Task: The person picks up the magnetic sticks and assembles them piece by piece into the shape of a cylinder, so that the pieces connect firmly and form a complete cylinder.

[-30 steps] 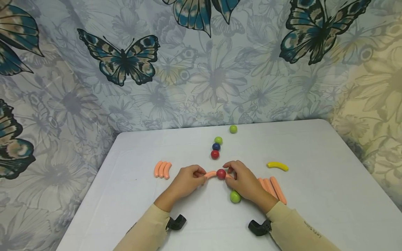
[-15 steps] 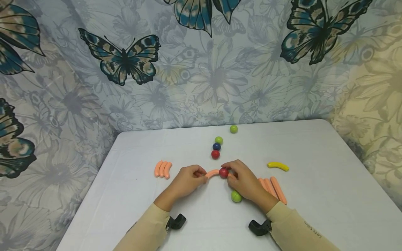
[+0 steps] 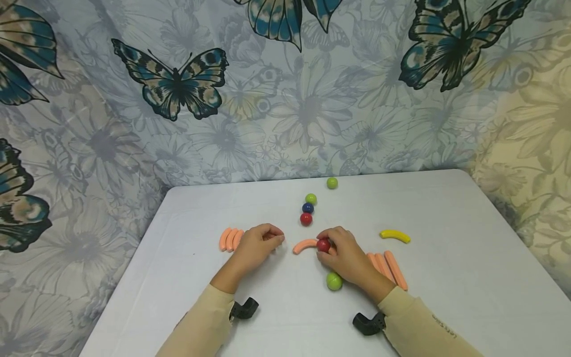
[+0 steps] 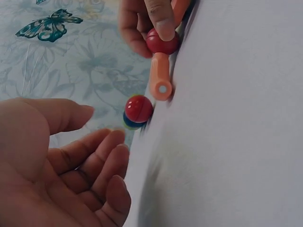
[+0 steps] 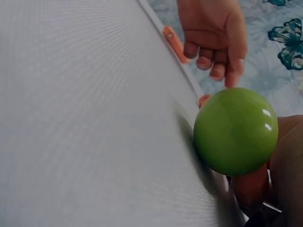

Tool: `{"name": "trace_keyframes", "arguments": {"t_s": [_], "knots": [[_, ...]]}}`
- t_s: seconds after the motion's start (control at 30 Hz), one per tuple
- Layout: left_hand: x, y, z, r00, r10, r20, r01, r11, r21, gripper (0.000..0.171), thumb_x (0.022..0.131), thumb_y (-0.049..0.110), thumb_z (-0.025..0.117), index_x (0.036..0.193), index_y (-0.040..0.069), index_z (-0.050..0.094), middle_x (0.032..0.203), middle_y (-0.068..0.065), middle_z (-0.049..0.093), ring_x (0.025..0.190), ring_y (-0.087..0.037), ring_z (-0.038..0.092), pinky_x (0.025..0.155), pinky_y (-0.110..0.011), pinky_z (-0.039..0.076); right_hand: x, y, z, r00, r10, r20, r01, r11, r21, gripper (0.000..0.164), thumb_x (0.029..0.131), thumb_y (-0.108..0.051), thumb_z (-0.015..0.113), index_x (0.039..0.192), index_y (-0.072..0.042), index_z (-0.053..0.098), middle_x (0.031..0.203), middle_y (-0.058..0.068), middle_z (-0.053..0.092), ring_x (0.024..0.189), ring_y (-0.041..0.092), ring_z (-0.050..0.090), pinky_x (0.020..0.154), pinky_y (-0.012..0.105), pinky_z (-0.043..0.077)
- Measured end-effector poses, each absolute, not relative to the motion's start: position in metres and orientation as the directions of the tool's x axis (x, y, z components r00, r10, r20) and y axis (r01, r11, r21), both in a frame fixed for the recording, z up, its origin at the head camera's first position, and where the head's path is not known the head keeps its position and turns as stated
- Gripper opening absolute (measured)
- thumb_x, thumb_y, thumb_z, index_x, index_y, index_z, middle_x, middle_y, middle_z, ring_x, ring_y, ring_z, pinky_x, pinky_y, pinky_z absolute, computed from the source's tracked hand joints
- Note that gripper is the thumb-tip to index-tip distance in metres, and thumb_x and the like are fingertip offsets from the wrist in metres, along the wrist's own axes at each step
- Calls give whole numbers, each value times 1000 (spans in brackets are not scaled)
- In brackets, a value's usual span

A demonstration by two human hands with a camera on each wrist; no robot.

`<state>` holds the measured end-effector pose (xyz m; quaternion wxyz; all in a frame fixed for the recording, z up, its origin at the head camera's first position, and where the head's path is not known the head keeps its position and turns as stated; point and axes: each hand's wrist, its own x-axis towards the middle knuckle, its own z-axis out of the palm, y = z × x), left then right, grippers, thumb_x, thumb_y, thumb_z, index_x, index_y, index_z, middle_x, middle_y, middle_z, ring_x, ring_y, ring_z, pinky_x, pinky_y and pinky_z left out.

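My right hand (image 3: 347, 256) pinches a red ball (image 3: 323, 245) between thumb and fingers. A curved orange stick (image 3: 304, 245) joins the ball's left side, its end showing a pale round spot in the left wrist view. On the ball's other side another orange stick (image 4: 180, 10) is mostly covered by the fingers. My left hand (image 3: 254, 249) holds nothing; its fingers are loosely bent, apart from the stick's left end. Close below the right hand lies a green ball (image 3: 334, 281), large in the right wrist view.
Short curved orange sticks (image 3: 229, 240) lie beside the left hand. Longer orange sticks (image 3: 392, 267) and a yellow curved stick (image 3: 394, 236) are on the right. Further back stand a red ball (image 3: 306, 219), a blue ball (image 3: 308, 208) and two green balls (image 3: 332, 183).
My left hand has let go of the curved orange stick's end and moved left. The red ball with its sticks has shifted slightly right, and my right fingers now grip the ball.
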<state>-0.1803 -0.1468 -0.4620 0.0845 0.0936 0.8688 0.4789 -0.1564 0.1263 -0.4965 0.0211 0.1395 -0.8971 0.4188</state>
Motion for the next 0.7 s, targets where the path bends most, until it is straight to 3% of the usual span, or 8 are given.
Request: {"name": "trace_keyframes", "arguments": {"t_s": [0.2, 0.33, 0.47, 0.7], "knots": [[-193, -146, -449, -982, 189, -6, 79, 436, 896, 23, 109, 30, 70, 115, 9, 78, 98, -5, 75, 88, -24, 69, 79, -41, 54, -157, 127, -497, -961, -209, 182, -275, 632, -724, 26, 91, -2, 79, 115, -9, 72, 112, 6, 64, 100, 25, 54, 79, 39, 54], [-212, -137, -438, -989, 148, 27, 79, 362, 929, 33, 111, 38, 66, 117, 8, 77, 101, -3, 77, 93, -25, 70, 83, -46, 56, -158, 129, -500, -965, -191, 179, -261, 634, -728, 29, 89, 2, 74, 117, -8, 72, 115, 7, 65, 103, 27, 53, 80, 41, 52], [-236, -127, -428, -991, 128, 37, 76, 312, 947, 42, 113, 49, 59, 120, 10, 77, 107, -2, 78, 98, -26, 69, 78, -42, 55, -159, 130, -503, -970, -185, 157, -240, 642, -728, 32, 90, 2, 74, 121, -8, 71, 116, 6, 65, 106, 27, 52, 83, 42, 51], [-284, -109, -423, -980, 191, 46, 98, 271, 958, 65, 113, 63, 44, 136, 9, 70, 124, -3, 76, 114, -27, 67, 86, -45, 56, -160, 128, -503, -970, -188, 153, -239, 643, -728, 30, 94, -4, 79, 123, -8, 73, 116, 5, 67, 107, 26, 54, 83, 41, 54]]}}
